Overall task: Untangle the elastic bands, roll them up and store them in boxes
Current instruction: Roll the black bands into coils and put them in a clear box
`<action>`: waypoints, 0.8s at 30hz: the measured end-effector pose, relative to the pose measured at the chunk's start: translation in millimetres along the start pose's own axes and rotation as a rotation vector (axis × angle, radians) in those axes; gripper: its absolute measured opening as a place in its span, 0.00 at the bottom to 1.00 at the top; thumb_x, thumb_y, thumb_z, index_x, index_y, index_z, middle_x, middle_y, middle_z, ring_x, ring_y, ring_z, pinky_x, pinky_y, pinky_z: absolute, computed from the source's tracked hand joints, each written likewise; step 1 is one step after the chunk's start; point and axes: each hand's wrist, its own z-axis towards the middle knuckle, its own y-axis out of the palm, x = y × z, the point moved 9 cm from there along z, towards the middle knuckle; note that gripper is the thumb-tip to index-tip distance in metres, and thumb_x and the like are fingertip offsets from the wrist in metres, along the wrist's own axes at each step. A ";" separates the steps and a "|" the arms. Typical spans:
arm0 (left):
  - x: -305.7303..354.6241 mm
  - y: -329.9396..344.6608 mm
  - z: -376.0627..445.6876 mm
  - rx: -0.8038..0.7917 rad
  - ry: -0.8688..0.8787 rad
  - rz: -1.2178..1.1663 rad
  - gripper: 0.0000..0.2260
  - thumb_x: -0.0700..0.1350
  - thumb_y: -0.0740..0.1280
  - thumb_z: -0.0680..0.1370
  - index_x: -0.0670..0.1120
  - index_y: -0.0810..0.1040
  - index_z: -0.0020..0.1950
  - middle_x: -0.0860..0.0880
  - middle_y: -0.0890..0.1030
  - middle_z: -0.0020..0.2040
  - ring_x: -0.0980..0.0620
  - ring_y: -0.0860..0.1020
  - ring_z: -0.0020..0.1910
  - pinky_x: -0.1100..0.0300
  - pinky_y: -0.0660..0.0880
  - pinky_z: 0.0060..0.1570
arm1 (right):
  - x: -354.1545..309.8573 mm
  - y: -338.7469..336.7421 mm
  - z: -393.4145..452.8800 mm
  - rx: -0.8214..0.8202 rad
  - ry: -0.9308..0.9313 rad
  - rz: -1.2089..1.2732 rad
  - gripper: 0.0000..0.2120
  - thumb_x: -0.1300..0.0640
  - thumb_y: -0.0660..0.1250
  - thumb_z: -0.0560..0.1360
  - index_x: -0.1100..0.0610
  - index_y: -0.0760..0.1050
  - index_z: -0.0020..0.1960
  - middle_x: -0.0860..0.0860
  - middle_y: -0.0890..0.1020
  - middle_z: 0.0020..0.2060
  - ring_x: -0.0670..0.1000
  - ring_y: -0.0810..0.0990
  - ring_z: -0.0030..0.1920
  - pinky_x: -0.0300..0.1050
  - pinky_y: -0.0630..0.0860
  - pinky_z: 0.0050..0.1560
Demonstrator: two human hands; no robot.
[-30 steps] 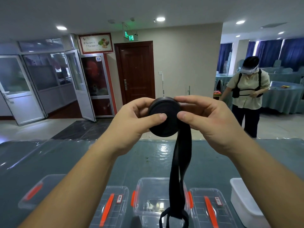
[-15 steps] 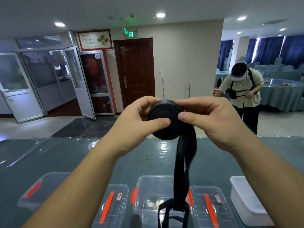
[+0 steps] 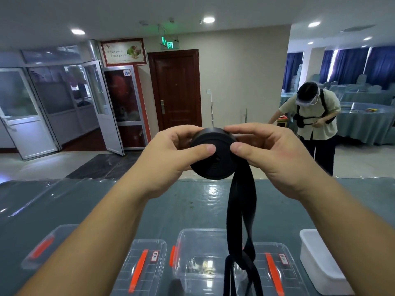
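**Both hands grip a half-wound roll of black elastic above the boxes**

A thick, round roll of black elastic band (image 3: 212, 154) sits at the centre of the view, raised well above the table. The left hand (image 3: 168, 159) grasps it from nine o'clock, thumb pressed on the near flat face and fingers curled over the top rim. The right hand (image 3: 271, 152) grasps it from three o'clock the same way, thumb tip on the near face close to the left thumb, fingers wrapped across the top.

From the roll's five o'clock edge a loose tail of flat black elastic (image 3: 240, 212) hangs straight down, doubled and twisted, and runs out of the picture at six o'clock, crossing in front of an open clear plastic box (image 3: 186, 240).

On the grey-green table under shiny plastic sheeting (image 3: 64, 201), clear lids with orange clips (image 3: 141, 265) lie at seven and five o'clock, and a white plastic tub (image 3: 320, 259) stands at four o'clock. At two o'clock, well back, a person in a pale shirt (image 3: 314, 116) bends forward.
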 end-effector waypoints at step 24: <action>-2.9 -2.2 0.3 0.046 -0.002 -0.024 0.17 0.40 0.77 0.71 0.46 0.83 0.59 0.44 0.87 0.53 0.42 0.86 0.54 0.46 0.81 0.56 | -7.6 -1.0 0.8 0.015 -0.023 0.044 0.16 0.58 0.76 0.71 0.50 0.85 0.58 0.52 0.89 0.52 0.51 0.87 0.55 0.43 0.82 0.53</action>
